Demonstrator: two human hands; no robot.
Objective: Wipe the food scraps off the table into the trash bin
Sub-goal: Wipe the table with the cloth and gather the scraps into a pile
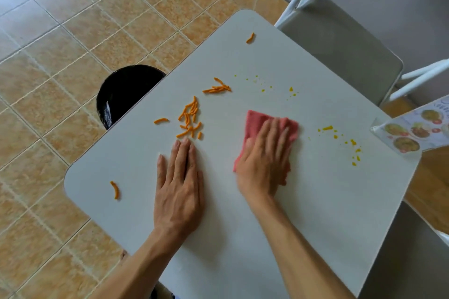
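Observation:
Orange snack sticks [190, 119] lie scattered on the white table [303, 213], most in a cluster left of centre, with single pieces near the far edge [250, 38] and the left corner [115, 190]. Yellow crumbs and spots [345, 141] dot the right side. My right hand [262, 162] presses flat on a pink cloth [255, 121] at mid-table. Flat on the table, my left hand [179, 184] has its fingertips just below the snack cluster. A black-lined trash bin [121, 94] stands on the floor beside the table's left edge, partly hidden by it.
A grey folding chair [340, 46] with a white frame stands at the table's far right side. A laminated menu card [413, 128] overhangs the right corner. Tan floor tiles surround the table on the left.

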